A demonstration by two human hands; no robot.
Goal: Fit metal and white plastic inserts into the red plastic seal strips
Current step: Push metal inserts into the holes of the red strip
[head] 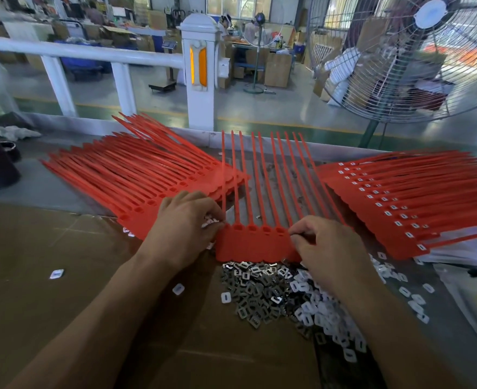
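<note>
A red seal strip sheet (pixel 255 244) lies flat in front of me, its tails pointing away. My left hand (pixel 188 223) rests at the sheet's left end, fingers curled on small white and metal inserts (pixel 210 221). My right hand (pixel 328 244) pinches something small at the sheet's right sockets; what it holds is hidden. A heap of metal inserts (pixel 255 290) lies just below the sheet. White plastic inserts (pixel 320 311) are piled to the right of it.
A stack of red strips (pixel 136 175) fans out at the left. Red strips with white inserts fitted (pixel 405 203) are stacked at the right. Brown cardboard (pixel 63 276) covers the table. A large fan (pixel 417 57) stands at the far right, a white railing (pixel 91 54) behind.
</note>
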